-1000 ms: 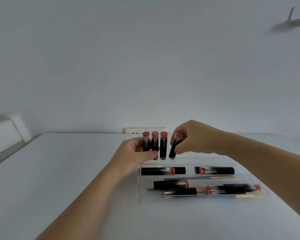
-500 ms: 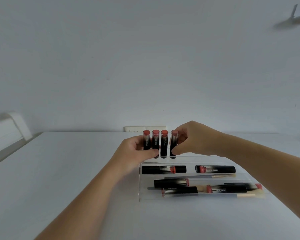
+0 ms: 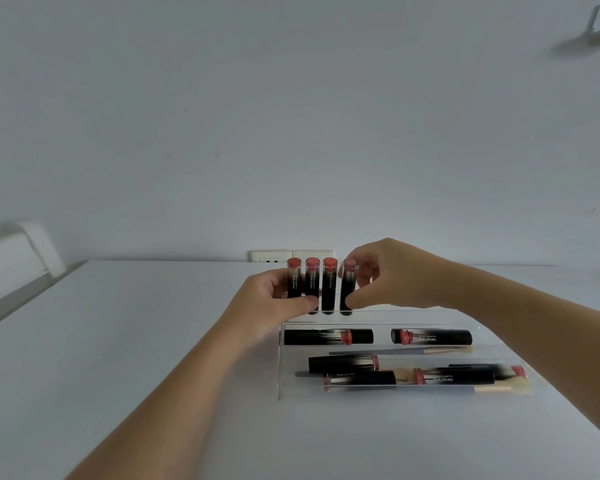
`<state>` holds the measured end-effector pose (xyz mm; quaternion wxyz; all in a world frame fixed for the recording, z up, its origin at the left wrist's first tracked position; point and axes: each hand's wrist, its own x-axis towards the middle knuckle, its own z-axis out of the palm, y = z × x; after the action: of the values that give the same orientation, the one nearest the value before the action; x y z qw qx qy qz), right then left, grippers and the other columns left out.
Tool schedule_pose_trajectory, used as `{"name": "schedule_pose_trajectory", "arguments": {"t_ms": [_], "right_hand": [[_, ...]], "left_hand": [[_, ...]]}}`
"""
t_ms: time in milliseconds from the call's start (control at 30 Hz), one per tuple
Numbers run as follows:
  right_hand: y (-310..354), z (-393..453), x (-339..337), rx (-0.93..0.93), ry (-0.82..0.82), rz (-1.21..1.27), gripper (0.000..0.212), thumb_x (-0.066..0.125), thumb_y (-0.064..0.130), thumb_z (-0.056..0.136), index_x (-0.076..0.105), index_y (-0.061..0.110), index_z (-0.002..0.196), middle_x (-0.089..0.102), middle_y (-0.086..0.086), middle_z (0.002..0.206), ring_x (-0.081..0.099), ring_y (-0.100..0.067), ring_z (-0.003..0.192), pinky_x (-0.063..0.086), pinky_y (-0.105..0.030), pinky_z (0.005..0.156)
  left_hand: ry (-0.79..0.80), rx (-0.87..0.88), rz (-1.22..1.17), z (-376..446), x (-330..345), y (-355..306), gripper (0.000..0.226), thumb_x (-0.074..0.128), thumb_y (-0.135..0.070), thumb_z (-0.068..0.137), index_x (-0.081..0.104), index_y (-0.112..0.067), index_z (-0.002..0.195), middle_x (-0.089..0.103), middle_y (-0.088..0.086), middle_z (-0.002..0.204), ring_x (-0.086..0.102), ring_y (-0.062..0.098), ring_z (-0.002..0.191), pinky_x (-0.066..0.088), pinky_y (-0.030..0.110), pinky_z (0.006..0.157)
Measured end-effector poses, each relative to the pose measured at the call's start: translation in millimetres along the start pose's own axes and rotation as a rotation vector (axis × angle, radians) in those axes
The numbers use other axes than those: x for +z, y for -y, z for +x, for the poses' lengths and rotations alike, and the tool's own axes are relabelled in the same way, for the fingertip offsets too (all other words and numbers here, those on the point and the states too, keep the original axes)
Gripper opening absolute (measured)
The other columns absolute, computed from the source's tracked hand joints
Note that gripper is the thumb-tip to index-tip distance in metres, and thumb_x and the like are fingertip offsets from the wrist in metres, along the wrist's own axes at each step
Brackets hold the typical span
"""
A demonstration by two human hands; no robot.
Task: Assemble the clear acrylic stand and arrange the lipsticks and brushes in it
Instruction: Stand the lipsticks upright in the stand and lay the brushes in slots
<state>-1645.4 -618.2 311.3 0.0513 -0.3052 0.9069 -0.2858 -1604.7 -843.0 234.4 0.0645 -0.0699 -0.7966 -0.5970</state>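
A clear acrylic stand (image 3: pixel 280 362) with stepped tiers sits on the white table. Several black lipsticks with red caps stand upright in its back row. My left hand (image 3: pixel 271 299) grips the leftmost upright lipsticks (image 3: pixel 294 278), thumb across their lower part. My right hand (image 3: pixel 388 275) pinches the fourth upright lipstick (image 3: pixel 347 289) at the row's right end. Two lipsticks (image 3: pixel 328 337) lie flat on the middle tier. More lipsticks (image 3: pixel 342 363) and thin brushes (image 3: pixel 492 389) lie in the front tiers.
A wall socket plate (image 3: pixel 291 255) is on the wall behind the stand. A white rounded object (image 3: pixel 18 251) sits at the far left beside the table edge. White table surface (image 3: pixel 118 341) stretches left of and in front of the stand.
The fourth lipstick, tilted a second ago, now stands upright beside the other three in my right hand's pinch. My left hand stays on the left lipsticks.
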Motion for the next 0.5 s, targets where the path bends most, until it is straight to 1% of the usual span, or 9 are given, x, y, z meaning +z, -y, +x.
{"name": "schedule_pose_trajectory", "arguments": {"t_ms": [67, 133, 200, 300, 400, 500], "right_hand": [[0, 0, 0, -0.018, 0.015, 0.008, 0.023, 0.082, 0.026, 0.072, 0.061, 0.033, 0.066, 0.058, 0.011, 0.061, 0.043, -0.004, 0.048, 0.033, -0.014, 0.047], [1, 0, 3, -0.029, 0.011, -0.001, 0.027, 0.081, 0.024, 0.073, 0.061, 0.036, 0.060, 0.055, 0.014, 0.055, 0.041, -0.002, 0.044, 0.031, -0.011, 0.043], [3, 0, 6, -0.042, -0.011, -0.025, 0.028, 0.081, 0.030, 0.074, 0.061, 0.044, 0.060, 0.056, 0.017, 0.055, 0.044, -0.002, 0.044, 0.033, -0.010, 0.043], [4, 1, 10, -0.051, -0.035, -0.047, 0.026, 0.082, 0.039, 0.072, 0.061, 0.048, 0.061, 0.056, 0.020, 0.055, 0.044, -0.001, 0.045, 0.033, -0.012, 0.044], [5, 0, 9, -0.045, -0.032, -0.064, 0.027, 0.083, 0.046, 0.071, 0.059, 0.053, 0.061, 0.053, 0.024, 0.052, 0.044, 0.000, 0.044, 0.032, -0.012, 0.043], [6, 0, 6, -0.048, -0.003, -0.046, 0.026, 0.084, 0.043, 0.071, 0.061, 0.055, 0.064, 0.056, 0.020, 0.054, 0.045, -0.001, 0.045, 0.033, -0.011, 0.043]], "left_hand": [[0.002, 0.002, -0.009, 0, 0, 0, 0.036, 0.081, -0.044, 0.064, 0.077, -0.039, 0.099, 0.079, -0.005, 0.095, 0.075, 0.013, 0.093, 0.053, 0.043, 0.101], [0.000, 0.003, 0.002, 0, 0, 0, 0.036, 0.081, -0.045, 0.064, 0.077, -0.039, 0.099, 0.079, -0.006, 0.095, 0.075, 0.013, 0.093, 0.053, 0.043, 0.100], [-0.002, -0.004, 0.004, 0, 0, 0, 0.035, 0.081, -0.044, 0.064, 0.077, -0.039, 0.099, 0.079, -0.006, 0.095, 0.075, 0.013, 0.093, 0.053, 0.044, 0.101], [0.001, -0.004, -0.001, 0, 0, -1, 0.034, 0.080, -0.043, 0.064, 0.077, -0.039, 0.098, 0.079, -0.006, 0.094, 0.075, 0.014, 0.094, 0.053, 0.043, 0.100], [0.004, 0.004, 0.000, -1, 0, -1, 0.033, 0.080, -0.044, 0.064, 0.077, -0.039, 0.096, 0.079, -0.006, 0.093, 0.075, 0.013, 0.092, 0.054, 0.039, 0.097], [0.006, 0.003, 0.002, -1, 0, -1, 0.033, 0.080, -0.044, 0.063, 0.077, -0.040, 0.096, 0.079, -0.006, 0.093, 0.075, 0.013, 0.092, 0.054, 0.036, 0.094]]}}
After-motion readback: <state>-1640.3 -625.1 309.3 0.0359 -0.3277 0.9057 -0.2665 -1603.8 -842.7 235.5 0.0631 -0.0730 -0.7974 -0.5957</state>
